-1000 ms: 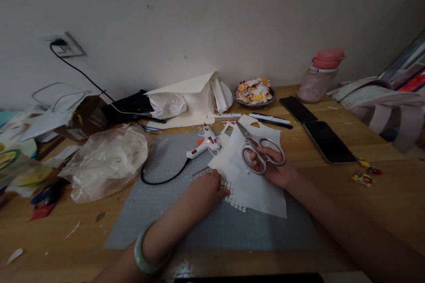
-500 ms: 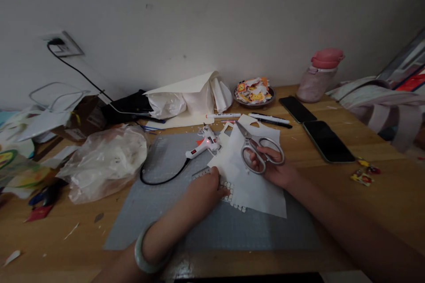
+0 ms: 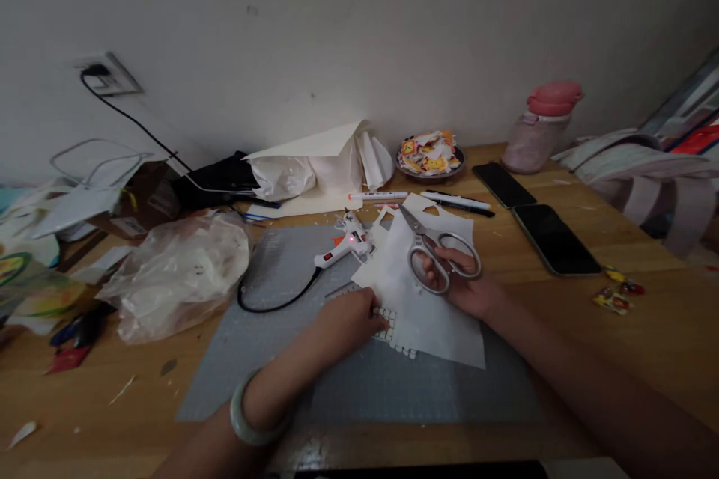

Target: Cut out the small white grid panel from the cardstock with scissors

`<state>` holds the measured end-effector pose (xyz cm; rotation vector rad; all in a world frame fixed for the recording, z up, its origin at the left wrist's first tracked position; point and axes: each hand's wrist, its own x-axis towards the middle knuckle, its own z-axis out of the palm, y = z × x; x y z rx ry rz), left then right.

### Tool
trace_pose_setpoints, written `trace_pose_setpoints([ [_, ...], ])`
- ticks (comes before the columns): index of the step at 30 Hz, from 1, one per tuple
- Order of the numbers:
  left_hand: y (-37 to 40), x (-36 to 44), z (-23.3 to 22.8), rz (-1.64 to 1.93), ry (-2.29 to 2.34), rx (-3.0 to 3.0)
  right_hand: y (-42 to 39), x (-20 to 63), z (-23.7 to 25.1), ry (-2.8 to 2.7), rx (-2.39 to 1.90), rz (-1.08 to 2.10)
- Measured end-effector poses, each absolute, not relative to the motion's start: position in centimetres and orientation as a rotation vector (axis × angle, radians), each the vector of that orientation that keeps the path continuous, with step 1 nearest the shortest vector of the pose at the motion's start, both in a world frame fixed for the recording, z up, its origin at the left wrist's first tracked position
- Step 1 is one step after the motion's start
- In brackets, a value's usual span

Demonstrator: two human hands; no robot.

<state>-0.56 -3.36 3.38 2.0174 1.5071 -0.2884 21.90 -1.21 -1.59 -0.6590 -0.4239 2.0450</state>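
My left hand is closed, with thumb and fingers on the edge of a small white piece with a black brick-like grid. Part of that piece is hidden under the hand. My right hand holds grey scissors by the handles, blades pointing away and to the left. Beneath both lies a cut white paper sheet on the grey cutting mat. A ruler pokes out just beyond my left hand. A white glue gun with a red light rests behind it.
Markers lie past the paper, before a bowl of cut stickers. Two phones and a pink-lidded bottle stand or lie at right. Left are a plastic bag and a cardboard box. The glue gun's black cord loops across the mat.
My left hand has shifted very slightly and rolled over the grid piece, covering more of the ruler. The right hand and scissors stay in place.
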Motion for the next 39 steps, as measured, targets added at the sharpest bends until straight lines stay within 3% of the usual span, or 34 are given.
trace_pose_setpoints([
  [8, -3.3, -0.8, 3.1, -0.282, 1.425, 2.107, -1.1, 22.0, -1.9, -0.411, -0.659, 2.054],
  [14, -3.6, -0.7, 3.4, -0.068, 1.290, 2.161, -1.2, 22.0, -1.8, -0.411, -0.658, 2.055],
  [28, -1.9, -1.0, 1.5, 0.403, 1.077, 1.229, -1.2, 21.9, -1.6, -0.391, -0.678, 2.070],
  [39, -1.3, -1.7, 1.2, 0.310, 0.955, 1.475, -1.1, 21.9, -1.7, -0.342, -0.745, 2.032],
])
